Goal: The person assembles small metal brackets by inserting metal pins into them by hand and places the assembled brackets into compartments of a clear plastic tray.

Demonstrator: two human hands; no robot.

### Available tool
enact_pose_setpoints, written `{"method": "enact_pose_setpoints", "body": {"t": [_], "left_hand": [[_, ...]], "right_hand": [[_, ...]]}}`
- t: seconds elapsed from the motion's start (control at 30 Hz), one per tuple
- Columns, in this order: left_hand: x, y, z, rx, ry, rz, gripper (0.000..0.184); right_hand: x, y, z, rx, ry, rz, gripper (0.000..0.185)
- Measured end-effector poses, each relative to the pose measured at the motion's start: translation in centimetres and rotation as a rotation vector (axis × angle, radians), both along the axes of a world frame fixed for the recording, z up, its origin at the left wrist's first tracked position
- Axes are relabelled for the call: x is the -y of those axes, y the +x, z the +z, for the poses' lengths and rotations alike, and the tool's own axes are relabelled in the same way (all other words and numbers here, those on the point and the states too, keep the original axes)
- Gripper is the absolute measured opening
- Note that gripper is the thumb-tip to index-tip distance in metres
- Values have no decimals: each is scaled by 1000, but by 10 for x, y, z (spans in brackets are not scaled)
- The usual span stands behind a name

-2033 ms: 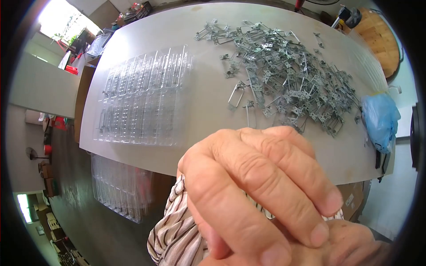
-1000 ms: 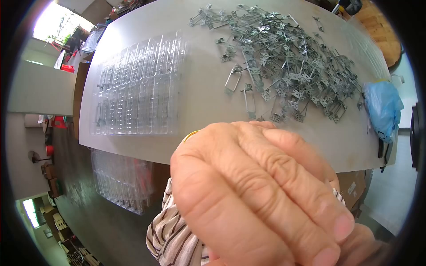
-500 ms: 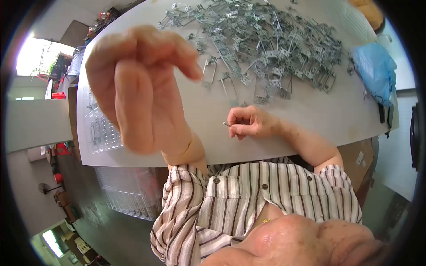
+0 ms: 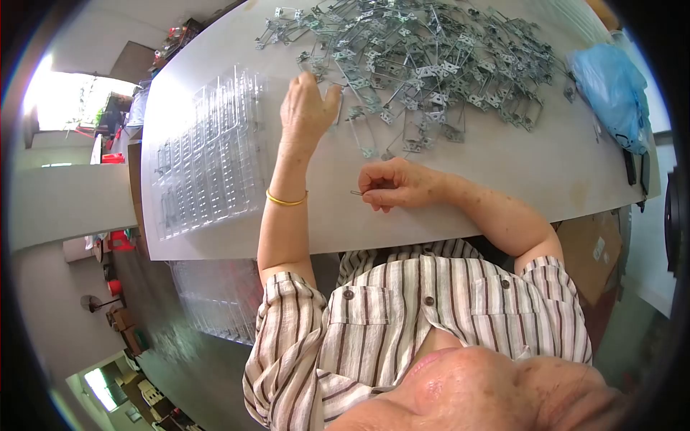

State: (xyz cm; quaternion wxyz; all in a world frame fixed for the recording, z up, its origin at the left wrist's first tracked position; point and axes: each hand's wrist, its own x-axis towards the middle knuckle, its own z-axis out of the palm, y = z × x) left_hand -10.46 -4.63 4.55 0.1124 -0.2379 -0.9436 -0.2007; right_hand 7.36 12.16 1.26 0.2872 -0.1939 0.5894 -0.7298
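Observation:
My left hand [image 4: 309, 111] reaches toward the near left edge of a pile of small silvery metal brackets with wire links [image 4: 431, 65]. Its thumb stands apart from the bent fingers, and nothing shows between them. A few brackets lie just right of that thumb. Closer to my body, my right hand [image 4: 402, 183] rests over the white table [image 4: 323, 223], pinching a thin metal pin [image 4: 356, 192] between thumb and forefinger. Only the pin's end sticks out on the left; the rest is hidden by the fingers.
Clear plastic trays with rows of small pockets [image 4: 212, 154] lie on the table at the left. A blue plastic bag [image 4: 611, 97] sits at the right edge. More clear trays [image 4: 219, 298] are stacked below the table edge, and a cardboard box [image 4: 589, 251] stands at the lower right.
My left hand has gone from close in front of the camera down and away to the edge of the bracket pile, uncovering the trays. My right hand keeps the pin, nearly in place.

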Motion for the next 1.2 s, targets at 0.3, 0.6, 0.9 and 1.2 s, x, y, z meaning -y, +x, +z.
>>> {"method": "enact_pose_setpoints", "body": {"t": [0.3, 0.6, 0.9, 1.2], "left_hand": [[6, -5, -24, 242, -23, 99, 34], [13, 11, -11, 288, 659, 14, 20], [22, 19, -34, 952, 1430, -567, 14], [30, 14, -43, 1061, 1569, -583, 23]], "right_hand": [[8, 2, 6, 32, 32, -60, 9], [6, 0, 9, 50, 79, -82, 5], [8, 2, 9, 11, 106, -148, 8], [6, 1, -1, -12, 72, -166, 6]]}}
